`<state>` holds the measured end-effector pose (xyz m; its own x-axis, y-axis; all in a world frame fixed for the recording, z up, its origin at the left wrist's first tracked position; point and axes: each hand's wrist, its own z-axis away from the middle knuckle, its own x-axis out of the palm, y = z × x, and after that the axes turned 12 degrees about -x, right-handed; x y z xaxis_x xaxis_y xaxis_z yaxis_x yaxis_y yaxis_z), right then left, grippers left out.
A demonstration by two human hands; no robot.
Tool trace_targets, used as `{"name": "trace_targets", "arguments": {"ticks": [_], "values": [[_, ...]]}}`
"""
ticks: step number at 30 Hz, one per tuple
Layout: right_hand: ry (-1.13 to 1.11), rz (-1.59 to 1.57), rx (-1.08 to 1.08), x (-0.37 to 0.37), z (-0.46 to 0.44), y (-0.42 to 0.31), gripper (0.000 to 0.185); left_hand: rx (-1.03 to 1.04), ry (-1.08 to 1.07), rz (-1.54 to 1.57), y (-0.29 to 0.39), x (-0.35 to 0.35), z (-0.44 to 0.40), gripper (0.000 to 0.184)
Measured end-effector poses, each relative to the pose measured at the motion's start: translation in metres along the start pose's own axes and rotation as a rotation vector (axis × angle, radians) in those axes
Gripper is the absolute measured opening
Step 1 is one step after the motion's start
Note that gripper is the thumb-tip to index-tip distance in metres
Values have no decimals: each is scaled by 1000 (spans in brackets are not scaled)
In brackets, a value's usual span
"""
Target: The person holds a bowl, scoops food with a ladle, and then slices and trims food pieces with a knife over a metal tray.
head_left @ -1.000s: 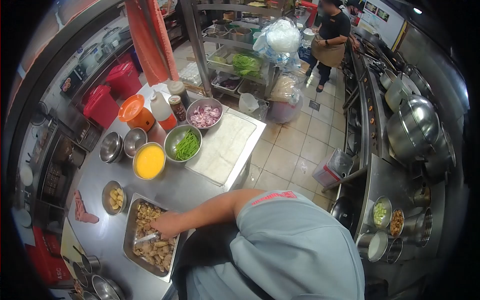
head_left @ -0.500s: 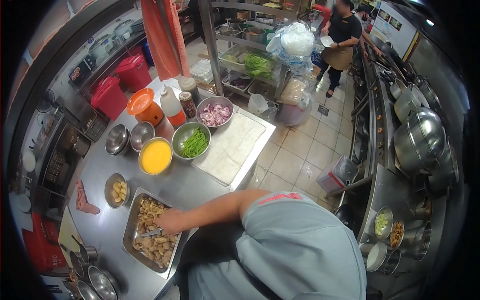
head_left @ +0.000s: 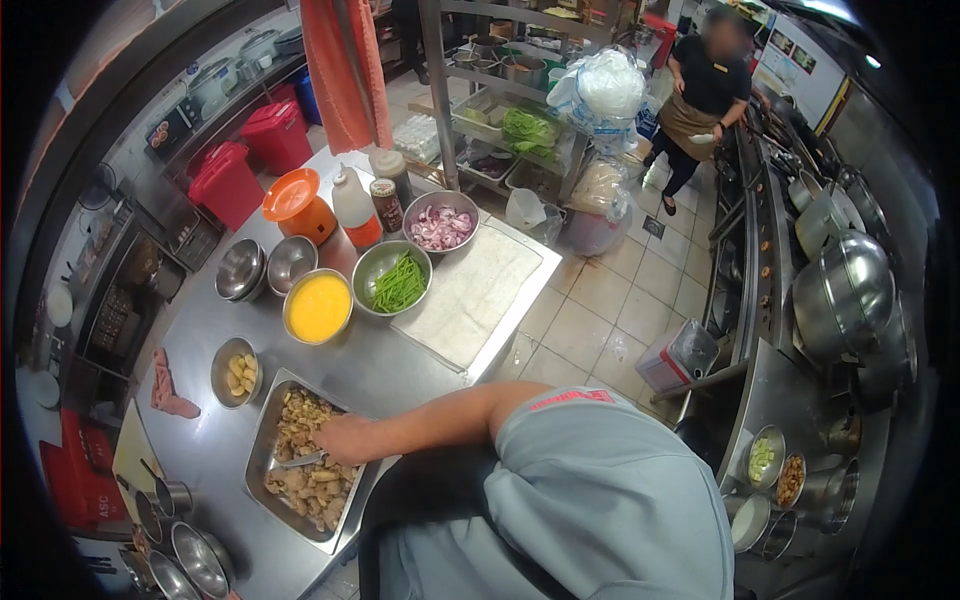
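My right hand is closed round a metal utensil, its kind partly hidden by the fingers and food. The hand is low inside a steel tray and touches the food there. Pale brown chunks that look like cooked meat fill the near part of this tray. Smaller browned pieces lie in its far part. Beside the tray stands a steel bowl of peeled yellowish pieces. My left hand is out of view.
Beyond are bowls of yellow liquid, cut green vegetables and sliced onions. A white-covered board lies at the table's right edge. A pink cloth is at left. Another person stands by the stove line.
My right hand stays in the tray with the utensil, shifted only slightly. The view has tilted a little. The other person has turned and lowered the white dish.
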<state>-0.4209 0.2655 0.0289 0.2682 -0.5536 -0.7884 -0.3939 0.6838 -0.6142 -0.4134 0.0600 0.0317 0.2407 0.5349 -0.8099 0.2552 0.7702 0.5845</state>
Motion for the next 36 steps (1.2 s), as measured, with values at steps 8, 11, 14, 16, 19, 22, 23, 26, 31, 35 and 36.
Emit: {"name": "trace_targets", "arguments": {"ticks": [8, 11, 14, 16, 19, 22, 23, 26, 31, 35, 36], "values": [[161, -21, -90, 18, -1, 14, 30, 21, 8, 52, 2, -2, 10, 27], [276, 0, -215, -7, 10, 8, 29, 22, 17, 81, 7, -1, 16, 27], [354, -121, -317, -26, 30, 7, 24, 18, 18, 99, 15, 2, 15, 27], [104, -328, -215, -62, 62, -1, 22, 20, 17, 111, 19, 6, 11, 27], [-145, -398, 39, -103, 129, -1, 22, 24, 12, 121, 24, 12, 5, 27], [-205, -210, 370, -63, 200, 51, 26, 54, 18, 125, 31, 20, -12, 27], [-286, -183, 437, -42, 230, 73, 27, 59, 15, 125, 32, 23, -16, 27], [-348, -613, 881, -20, 279, 66, 34, 76, 7, 118, 37, 32, -27, 27], [-90, -768, 477, 30, 335, 69, 47, 66, -9, 113, 41, 37, -34, 27], [-230, -926, 755, 7, 329, 38, 65, 49, -23, 125, 42, 36, -31, 27], [-258, -874, 726, 4, 331, 34, 67, 46, -28, 127, 43, 36, -32, 27]]}}
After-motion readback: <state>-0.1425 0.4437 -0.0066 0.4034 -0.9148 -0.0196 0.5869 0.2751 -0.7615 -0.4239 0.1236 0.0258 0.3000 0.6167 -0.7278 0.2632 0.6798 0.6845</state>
